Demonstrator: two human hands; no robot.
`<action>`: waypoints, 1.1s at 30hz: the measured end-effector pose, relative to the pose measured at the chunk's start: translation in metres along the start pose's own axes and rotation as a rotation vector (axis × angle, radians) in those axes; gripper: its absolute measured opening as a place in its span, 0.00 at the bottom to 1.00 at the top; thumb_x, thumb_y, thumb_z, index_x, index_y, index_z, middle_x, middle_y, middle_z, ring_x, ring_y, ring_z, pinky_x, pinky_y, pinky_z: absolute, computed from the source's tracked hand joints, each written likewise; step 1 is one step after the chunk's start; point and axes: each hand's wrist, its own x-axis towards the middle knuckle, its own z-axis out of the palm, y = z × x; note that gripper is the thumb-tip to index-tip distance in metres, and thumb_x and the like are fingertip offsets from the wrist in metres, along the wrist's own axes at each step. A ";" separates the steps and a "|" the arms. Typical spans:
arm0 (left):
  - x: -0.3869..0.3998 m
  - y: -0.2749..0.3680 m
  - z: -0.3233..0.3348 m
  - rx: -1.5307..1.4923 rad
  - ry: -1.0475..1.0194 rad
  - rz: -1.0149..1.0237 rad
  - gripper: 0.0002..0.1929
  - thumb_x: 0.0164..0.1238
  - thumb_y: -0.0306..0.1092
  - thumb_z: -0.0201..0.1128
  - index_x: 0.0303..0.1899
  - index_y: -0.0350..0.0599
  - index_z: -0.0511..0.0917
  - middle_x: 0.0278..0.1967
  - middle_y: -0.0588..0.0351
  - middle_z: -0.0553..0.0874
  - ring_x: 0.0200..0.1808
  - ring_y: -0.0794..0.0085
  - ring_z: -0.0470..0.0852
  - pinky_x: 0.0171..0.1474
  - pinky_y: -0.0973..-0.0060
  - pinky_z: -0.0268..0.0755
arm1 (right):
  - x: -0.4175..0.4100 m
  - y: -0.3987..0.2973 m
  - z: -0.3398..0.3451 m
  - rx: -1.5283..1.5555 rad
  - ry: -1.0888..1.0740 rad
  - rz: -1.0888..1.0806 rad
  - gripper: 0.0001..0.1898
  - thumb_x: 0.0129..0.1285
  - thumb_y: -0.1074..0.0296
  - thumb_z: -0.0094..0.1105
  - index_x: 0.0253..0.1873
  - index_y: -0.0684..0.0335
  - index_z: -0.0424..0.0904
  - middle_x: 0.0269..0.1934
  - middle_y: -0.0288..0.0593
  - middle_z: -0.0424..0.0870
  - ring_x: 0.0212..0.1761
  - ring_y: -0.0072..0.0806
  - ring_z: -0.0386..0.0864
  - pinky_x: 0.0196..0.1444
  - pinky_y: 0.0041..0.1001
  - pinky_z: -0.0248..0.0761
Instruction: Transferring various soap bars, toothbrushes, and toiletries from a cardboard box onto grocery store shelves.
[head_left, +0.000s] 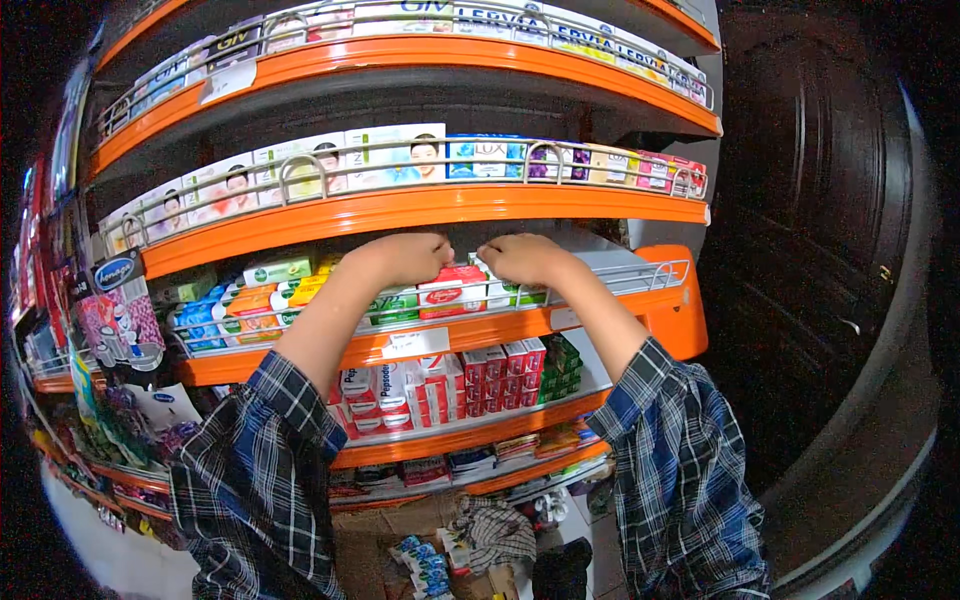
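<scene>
Both of my hands reach onto the middle shelf, behind its wire rail. My left hand (412, 259) is bent, its fingers curled over the soap packs just behind a red-and-white soap pack (452, 291). Close beside it on the right, my right hand (525, 259) rests with curled fingers at a white-and-green soap pack (502, 292). Whether either hand grips a pack is hidden by the fingers. Left of them stand orange soap packs (251, 307) and blue soap packs (201, 319). A green-and-white pack (277, 270) lies on top of the row.
Lux soap boxes (487, 159) line the shelf above, behind a wire rail. Below are toothpaste boxes (394, 390). An orange shelf edge (420, 214) passes just over my hands. A hanging packet (120, 315) is at left, a dark wooden door (810, 210) at right. Packs and cloth (495, 532) lie low down.
</scene>
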 end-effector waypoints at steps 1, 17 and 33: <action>-0.001 0.000 -0.003 0.017 -0.029 -0.017 0.19 0.65 0.46 0.46 0.48 0.42 0.74 0.45 0.43 0.79 0.48 0.55 0.76 0.51 0.68 0.66 | 0.001 -0.003 -0.001 0.001 -0.001 -0.002 0.27 0.63 0.47 0.35 0.52 0.65 0.73 0.50 0.58 0.73 0.54 0.48 0.69 0.57 0.37 0.61; 0.030 -0.018 0.001 0.349 -0.041 -0.206 0.24 0.49 0.43 0.57 0.50 0.47 0.75 0.54 0.48 0.73 0.57 0.59 0.70 0.59 0.67 0.61 | -0.006 -0.016 0.005 0.094 0.009 0.092 0.36 0.54 0.33 0.40 0.59 0.56 0.68 0.59 0.54 0.66 0.62 0.49 0.60 0.63 0.38 0.54; 0.020 0.000 -0.009 0.200 -0.085 -0.219 0.21 0.52 0.41 0.60 0.48 0.45 0.76 0.50 0.50 0.77 0.52 0.61 0.74 0.55 0.70 0.65 | -0.010 -0.011 0.005 0.060 0.004 0.083 0.33 0.57 0.37 0.38 0.60 0.54 0.67 0.57 0.55 0.68 0.60 0.50 0.63 0.62 0.39 0.56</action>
